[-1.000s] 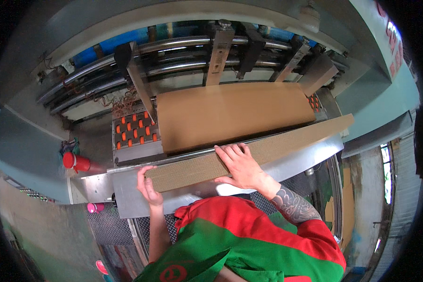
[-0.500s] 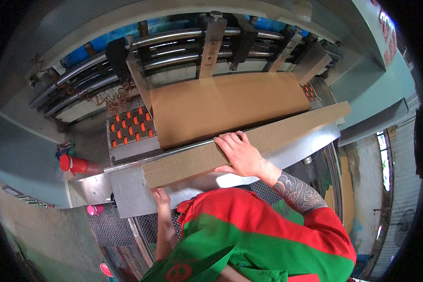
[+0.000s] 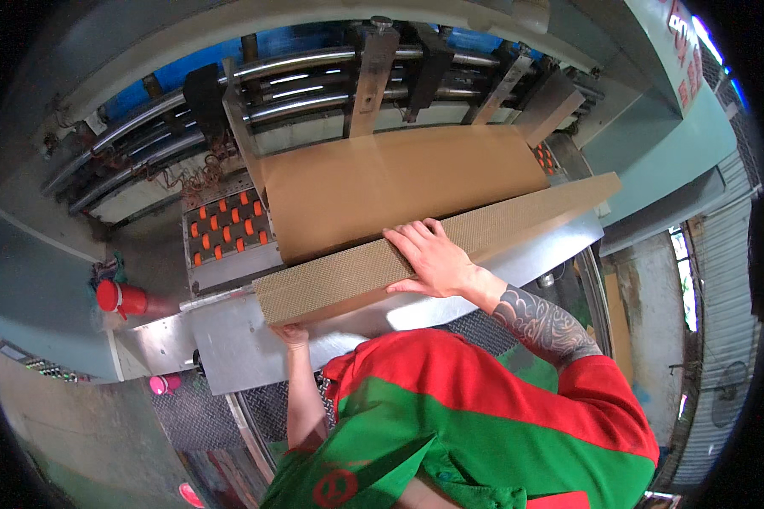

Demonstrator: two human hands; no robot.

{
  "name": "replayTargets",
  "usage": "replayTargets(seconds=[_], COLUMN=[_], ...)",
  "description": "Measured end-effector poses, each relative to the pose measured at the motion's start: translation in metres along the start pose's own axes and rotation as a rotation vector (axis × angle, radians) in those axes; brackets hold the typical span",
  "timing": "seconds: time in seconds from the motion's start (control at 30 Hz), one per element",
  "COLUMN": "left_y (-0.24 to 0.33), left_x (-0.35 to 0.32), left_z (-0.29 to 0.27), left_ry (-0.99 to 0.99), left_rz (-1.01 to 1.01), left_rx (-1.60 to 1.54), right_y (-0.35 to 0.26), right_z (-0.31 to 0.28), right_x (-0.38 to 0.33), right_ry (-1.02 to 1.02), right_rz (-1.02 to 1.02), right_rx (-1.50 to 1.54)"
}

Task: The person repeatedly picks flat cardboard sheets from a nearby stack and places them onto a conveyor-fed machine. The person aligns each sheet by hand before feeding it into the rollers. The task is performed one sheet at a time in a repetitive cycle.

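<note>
A long stack of corrugated cardboard sheets lies across the machine's front, its fluted edges facing up toward me. My right hand is closed over the stack's middle, fingers across the fluted top and thumb along the near side. At the near left corner, my left hand grips the stack from below; its fingers are partly hidden underneath. Beneath is a shiny metal table. Just beyond, a brown cardboard pile sits between upright metal guides, and the held stack overlaps its front edge in view.
Orange rollers are set in a plate left of the pile. Steel bars and a metal guide stand behind. A red container rests at the left, and a pink one is lower down. Grey-green machine walls flank both sides.
The held stack has risen a little off the metal table at its left end and shifted toward the pile, showing more of its fluted edge. Both hands keep their hold. The view has shifted slightly.
</note>
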State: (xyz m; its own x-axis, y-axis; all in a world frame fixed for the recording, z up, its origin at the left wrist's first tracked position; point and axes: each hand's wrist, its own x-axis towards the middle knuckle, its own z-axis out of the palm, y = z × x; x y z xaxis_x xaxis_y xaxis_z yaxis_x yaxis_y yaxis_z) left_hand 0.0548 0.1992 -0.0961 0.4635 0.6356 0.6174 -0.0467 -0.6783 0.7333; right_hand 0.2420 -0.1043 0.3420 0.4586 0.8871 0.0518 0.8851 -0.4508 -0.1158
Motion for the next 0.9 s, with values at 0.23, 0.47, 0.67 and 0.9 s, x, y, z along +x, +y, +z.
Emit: replayTargets(seconds=[0.23,0.47,0.67,0.9], left_y=[0.059,0.125,0.215,0.332], left_x=[0.052,0.088,0.134,0.189], left_z=[-0.02,-0.045,-0.072,-0.093], left_ry=[-0.16,-0.212,-0.025,0.227], left_rz=[0.001,-0.06,-0.218,-0.335], left_rx=[-0.129,-0.082,-0.167,-0.329], right_y=[0.003,0.017,0.112,0.333], right_z=[-0.045,-0.139,-0.172,-0.002], right_x=[-0.011,-0.06,-0.187,-0.369], right_ry=[0.046,0.193,1.097,1.672], right_rz=[-0.012,0.04,0.328,1.254], right_rx=[0.001,-0.028,-0.098,0.513])
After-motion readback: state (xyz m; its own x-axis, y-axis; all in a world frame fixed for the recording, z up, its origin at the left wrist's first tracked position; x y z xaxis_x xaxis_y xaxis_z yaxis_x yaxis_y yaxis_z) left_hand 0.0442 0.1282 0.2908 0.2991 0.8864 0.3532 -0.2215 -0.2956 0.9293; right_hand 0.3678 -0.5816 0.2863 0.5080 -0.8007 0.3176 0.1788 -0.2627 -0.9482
